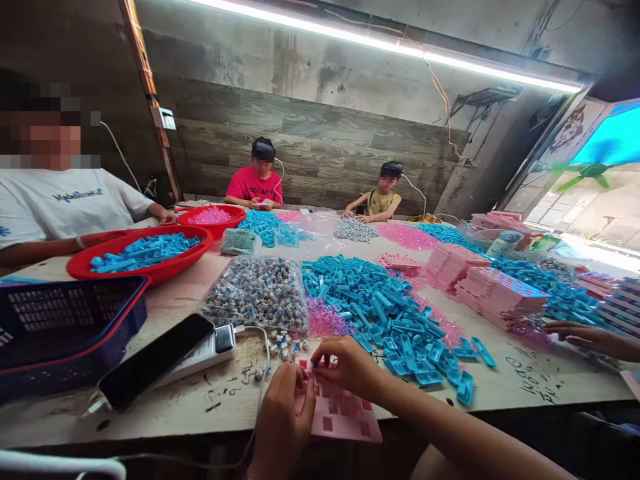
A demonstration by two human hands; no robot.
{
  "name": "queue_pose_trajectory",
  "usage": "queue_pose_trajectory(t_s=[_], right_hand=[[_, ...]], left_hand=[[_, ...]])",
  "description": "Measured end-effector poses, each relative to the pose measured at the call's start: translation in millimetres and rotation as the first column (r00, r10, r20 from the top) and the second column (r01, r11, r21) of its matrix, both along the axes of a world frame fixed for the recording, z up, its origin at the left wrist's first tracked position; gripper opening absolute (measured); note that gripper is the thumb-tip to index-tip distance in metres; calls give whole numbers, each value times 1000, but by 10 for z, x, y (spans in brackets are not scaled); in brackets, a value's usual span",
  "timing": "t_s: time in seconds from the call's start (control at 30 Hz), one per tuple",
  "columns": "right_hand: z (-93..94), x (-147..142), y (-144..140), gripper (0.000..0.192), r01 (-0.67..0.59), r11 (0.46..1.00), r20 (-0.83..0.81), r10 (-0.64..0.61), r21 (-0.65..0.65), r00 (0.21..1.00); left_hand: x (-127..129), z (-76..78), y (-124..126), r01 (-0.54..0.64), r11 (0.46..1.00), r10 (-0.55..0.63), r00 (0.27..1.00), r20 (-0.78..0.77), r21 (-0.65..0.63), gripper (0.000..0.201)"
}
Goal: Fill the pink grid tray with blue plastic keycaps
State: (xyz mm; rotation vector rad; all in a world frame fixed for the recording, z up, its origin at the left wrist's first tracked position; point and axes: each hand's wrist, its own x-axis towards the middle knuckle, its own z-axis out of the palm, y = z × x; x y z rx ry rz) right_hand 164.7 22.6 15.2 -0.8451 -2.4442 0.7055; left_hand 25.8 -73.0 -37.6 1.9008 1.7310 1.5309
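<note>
A flat pink plastic plate [346,421] with rectangular openings lies at the table's front edge. My left hand [286,412] is closed at the plate's left side, thumb and curled fingers against it. Over the plate's far end, my right hand [345,365] has thumb and forefinger pinched together; whatever is between the fingertips is too small to make out. Just beyond my hands are a few loose small white-and-blue parts [285,345]. A clear bag of similar small parts [257,292] lies behind them, with a heap of blue plastic pieces [373,300] to its right.
A black phone [157,360] rests on a white power strip, its cable running beside my left hand. Further left are a dark basket [75,333] and a red basin [205,250]. Stacked pink plates [500,293] stand right. Several people sit around the table; a co-worker's hand [583,337] reaches in right.
</note>
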Motion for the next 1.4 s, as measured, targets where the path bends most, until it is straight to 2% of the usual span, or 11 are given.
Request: queue_pose_trajectory(t_s=[0.37,0.57,0.97,1.2,1.33,1.4], right_hand=[[15,-42,-50,19,80,996,10,-80,-41,997],[28,-22,-32,20,41,996,-8,-42,-84,999],[28,-67,-141,19,97,991,65,-104,95,992],[21,-104,-154,15,43,990,110,-58,131,992],[107,-41,-64,15,47,994,29,-50,100,998],[150,53,82,19,118,985,-29,-115,127,993]], left_hand=[[17,23,-3,18,1000,-18,1000,4,4,13],[18,39,3,23,999,-23,1000,-12,34,15],[17,16,11,2,999,0,998,-55,42,16],[23,14,14,-10,999,13,997,-72,51,16],[14,20,16,-2,999,5,997,-76,35,15],[8,27,18,1,999,2,997,-72,34,15]])
